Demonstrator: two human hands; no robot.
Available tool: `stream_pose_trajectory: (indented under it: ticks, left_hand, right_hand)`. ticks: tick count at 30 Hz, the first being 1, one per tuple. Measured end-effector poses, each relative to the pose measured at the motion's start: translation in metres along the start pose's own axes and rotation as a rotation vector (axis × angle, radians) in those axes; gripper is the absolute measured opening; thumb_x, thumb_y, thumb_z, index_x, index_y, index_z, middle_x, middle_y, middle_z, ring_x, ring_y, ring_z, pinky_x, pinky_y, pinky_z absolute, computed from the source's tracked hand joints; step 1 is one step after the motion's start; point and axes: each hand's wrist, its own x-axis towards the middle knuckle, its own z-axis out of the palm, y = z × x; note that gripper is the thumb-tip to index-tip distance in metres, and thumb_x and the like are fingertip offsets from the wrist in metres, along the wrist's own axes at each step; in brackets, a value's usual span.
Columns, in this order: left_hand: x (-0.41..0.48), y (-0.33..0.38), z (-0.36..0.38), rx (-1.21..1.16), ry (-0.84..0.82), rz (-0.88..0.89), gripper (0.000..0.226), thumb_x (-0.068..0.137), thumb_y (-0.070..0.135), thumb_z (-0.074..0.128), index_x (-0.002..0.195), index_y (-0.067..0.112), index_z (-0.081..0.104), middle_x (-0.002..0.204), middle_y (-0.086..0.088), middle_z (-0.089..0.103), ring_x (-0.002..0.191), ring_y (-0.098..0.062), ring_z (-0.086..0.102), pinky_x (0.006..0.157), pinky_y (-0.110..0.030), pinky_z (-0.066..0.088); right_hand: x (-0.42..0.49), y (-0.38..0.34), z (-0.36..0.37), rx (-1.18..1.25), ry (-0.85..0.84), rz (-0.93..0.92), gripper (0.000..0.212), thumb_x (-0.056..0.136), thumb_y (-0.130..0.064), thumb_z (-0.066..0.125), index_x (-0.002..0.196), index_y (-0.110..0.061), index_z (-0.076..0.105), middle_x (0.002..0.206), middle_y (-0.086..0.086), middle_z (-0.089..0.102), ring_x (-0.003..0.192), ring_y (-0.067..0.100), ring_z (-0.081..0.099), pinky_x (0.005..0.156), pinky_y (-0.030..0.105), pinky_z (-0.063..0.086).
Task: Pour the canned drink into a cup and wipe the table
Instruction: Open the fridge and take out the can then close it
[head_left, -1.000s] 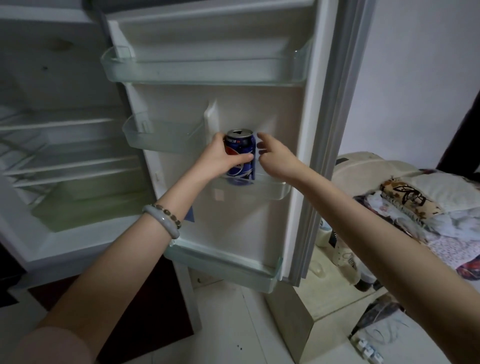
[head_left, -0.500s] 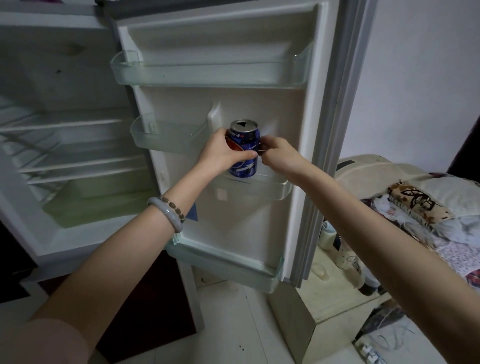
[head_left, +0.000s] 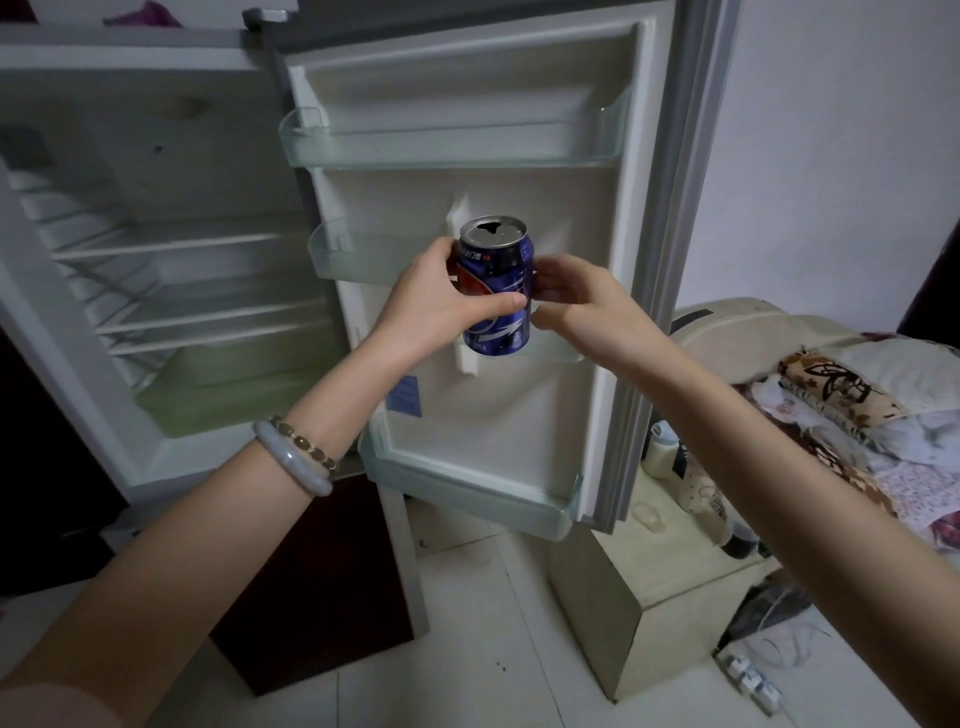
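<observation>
A blue drink can (head_left: 501, 260) with a red and white logo is held upright in front of the open fridge door (head_left: 519, 415). Its top shows an open mouth hole. My left hand (head_left: 441, 301) grips the can from the left, thumb across its front. My right hand (head_left: 576, 301) holds its right side with curled fingers. The can is clear of the small door shelf (head_left: 556, 353) behind it. No cup or cloth is in view.
The fridge interior (head_left: 171, 270) stands open at left with bare wire shelves and a green drawer. A low cabinet (head_left: 649, 597) with small items sits below right of the door. Bedding (head_left: 857, 405) lies at right. A power strip (head_left: 753, 680) lies on the tiled floor.
The can has been lifted out of the small door shelf and drawn toward me. Both hands stayed on it throughout.
</observation>
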Motion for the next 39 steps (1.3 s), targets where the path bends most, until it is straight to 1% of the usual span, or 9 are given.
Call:
stream_pose_trajectory:
  ticks: [2, 8, 13, 16, 22, 29, 33, 36, 39]
  left_hand:
    - [-0.020, 0.000, -0.005, 0.007, 0.001, -0.002, 0.065, 0.059, 0.041, 0.086, 0.112, 0.019, 0.056, 0.104, 0.007, 0.065, 0.095, -0.009, 0.062, 0.086, -0.028, 0.050]
    - [-0.079, -0.011, -0.007, -0.013, -0.019, -0.061, 0.066, 0.051, 0.046, 0.086, 0.105, 0.021, 0.057, 0.098, 0.009, 0.067, 0.091, -0.009, 0.065, 0.087, -0.038, 0.053]
    - [-0.125, -0.020, -0.001, -0.002, -0.038, -0.118, 0.072, 0.043, 0.057, 0.080, 0.103, 0.025, 0.056, 0.098, 0.012, 0.067, 0.092, -0.008, 0.064, 0.088, -0.038, 0.052]
    - [-0.146, -0.021, 0.003, 0.043, -0.049, -0.138, 0.070, 0.049, 0.053, 0.084, 0.106, 0.024, 0.055, 0.104, 0.009, 0.066, 0.096, -0.011, 0.063, 0.089, -0.039, 0.051]
    - [-0.171, -0.018, 0.018, 0.062, -0.053, -0.177, 0.073, 0.057, 0.039, 0.087, 0.119, 0.019, 0.053, 0.113, 0.007, 0.061, 0.100, -0.010, 0.058, 0.085, -0.025, 0.045]
    - [-0.172, -0.011, 0.054, 0.056, 0.012, -0.251, 0.073, 0.050, 0.044, 0.087, 0.113, 0.026, 0.053, 0.114, 0.009, 0.061, 0.109, -0.011, 0.057, 0.098, -0.038, 0.047]
    - [-0.161, 0.004, 0.091, 0.059, 0.063, -0.294, 0.079, 0.049, 0.045, 0.087, 0.117, 0.024, 0.053, 0.114, 0.010, 0.061, 0.110, -0.010, 0.057, 0.099, -0.038, 0.047]
    - [-0.154, 0.018, 0.122, 0.056, 0.075, -0.319, 0.076, 0.047, 0.049, 0.085, 0.112, 0.027, 0.053, 0.113, 0.012, 0.061, 0.108, -0.009, 0.057, 0.097, -0.034, 0.047]
    - [-0.147, 0.027, 0.151, 0.048, 0.103, -0.337, 0.080, 0.041, 0.058, 0.081, 0.110, 0.028, 0.054, 0.111, 0.012, 0.065, 0.105, -0.007, 0.061, 0.095, -0.037, 0.050]
  right_hand:
    - [-0.019, -0.002, 0.008, -0.045, 0.012, -0.009, 0.048, 0.079, -0.005, 0.062, 0.126, -0.009, 0.053, 0.119, 0.006, 0.062, 0.110, 0.014, 0.059, 0.097, 0.027, 0.046]
    - [-0.073, 0.002, 0.032, -0.082, -0.014, 0.033, 0.050, 0.081, -0.008, 0.063, 0.129, -0.010, 0.050, 0.117, 0.003, 0.061, 0.109, 0.011, 0.057, 0.096, 0.023, 0.045]
    - [-0.109, 0.011, 0.042, -0.095, -0.091, 0.087, 0.051, 0.080, -0.007, 0.063, 0.130, -0.011, 0.050, 0.120, 0.007, 0.062, 0.111, 0.014, 0.058, 0.099, 0.028, 0.045]
    - [-0.127, 0.016, 0.045, -0.110, -0.132, 0.096, 0.053, 0.081, -0.007, 0.063, 0.131, -0.012, 0.048, 0.123, 0.006, 0.060, 0.113, 0.014, 0.056, 0.100, 0.029, 0.045]
    - [-0.145, 0.034, 0.040, -0.098, -0.205, 0.085, 0.056, 0.081, -0.004, 0.061, 0.135, -0.011, 0.045, 0.127, 0.007, 0.058, 0.117, 0.015, 0.054, 0.101, 0.028, 0.044]
    - [-0.140, 0.069, 0.007, -0.075, -0.311, 0.032, 0.058, 0.082, -0.005, 0.059, 0.137, -0.013, 0.043, 0.130, 0.007, 0.056, 0.121, 0.015, 0.052, 0.100, 0.029, 0.045]
    - [-0.131, 0.092, -0.031, -0.076, -0.343, 0.009, 0.059, 0.083, -0.004, 0.060, 0.138, -0.014, 0.042, 0.129, 0.007, 0.056, 0.120, 0.013, 0.051, 0.097, 0.023, 0.044]
    - [-0.124, 0.113, -0.061, -0.072, -0.371, -0.007, 0.062, 0.082, -0.002, 0.058, 0.139, -0.018, 0.041, 0.130, 0.005, 0.054, 0.120, 0.012, 0.050, 0.099, 0.026, 0.044]
    - [-0.115, 0.137, -0.087, -0.062, -0.372, -0.003, 0.063, 0.082, -0.001, 0.057, 0.140, -0.018, 0.040, 0.132, 0.004, 0.053, 0.121, 0.011, 0.049, 0.101, 0.029, 0.044]
